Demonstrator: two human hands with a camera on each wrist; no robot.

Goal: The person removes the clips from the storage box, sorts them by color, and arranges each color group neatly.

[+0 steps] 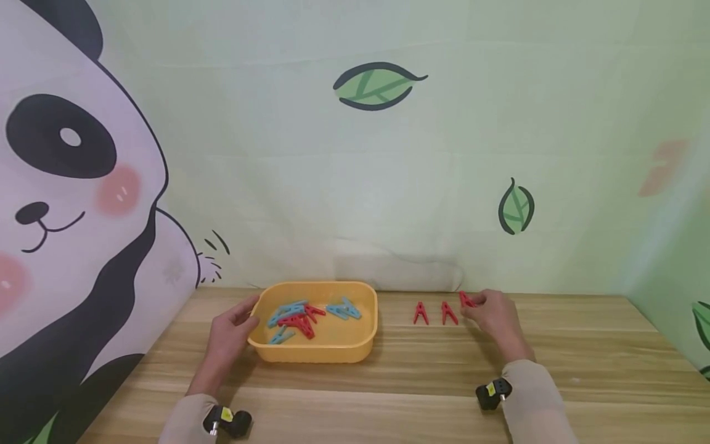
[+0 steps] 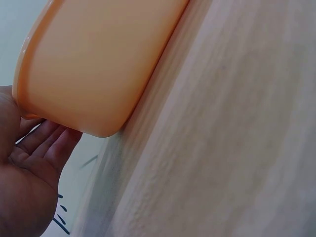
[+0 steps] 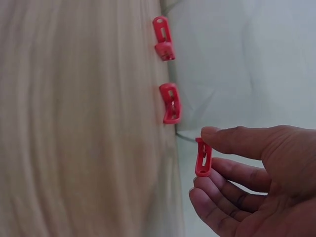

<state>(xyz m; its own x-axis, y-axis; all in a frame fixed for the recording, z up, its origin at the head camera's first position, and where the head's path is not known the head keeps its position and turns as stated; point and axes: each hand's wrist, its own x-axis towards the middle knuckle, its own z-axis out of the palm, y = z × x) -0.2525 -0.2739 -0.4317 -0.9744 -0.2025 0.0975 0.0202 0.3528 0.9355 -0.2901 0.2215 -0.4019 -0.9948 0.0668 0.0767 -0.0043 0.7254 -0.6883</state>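
A yellow plastic basin [image 1: 313,354] sits on the table, with several blue clothespins [image 1: 345,308] and red clothespins [image 1: 298,323] lying loose in it. My left hand [image 1: 228,330] holds the basin by its left end, thumb at the rim and fingers against the outer wall [image 2: 94,69]. To the right of the basin, my right hand [image 1: 496,317] pinches a red clothespin [image 3: 203,159] between thumb and fingers. Just left of that hand, two more red clothespins stand in a row, one nearer [image 1: 449,313] and one farther [image 1: 421,313], their legs spread toward me.
The wood-grain table [image 1: 416,394] ends at a pale green cloth backdrop [image 1: 277,185] printed with a panda and leaves. The row of clothespins is close to that back edge. Each wrist wears a small black camera [image 1: 493,393].
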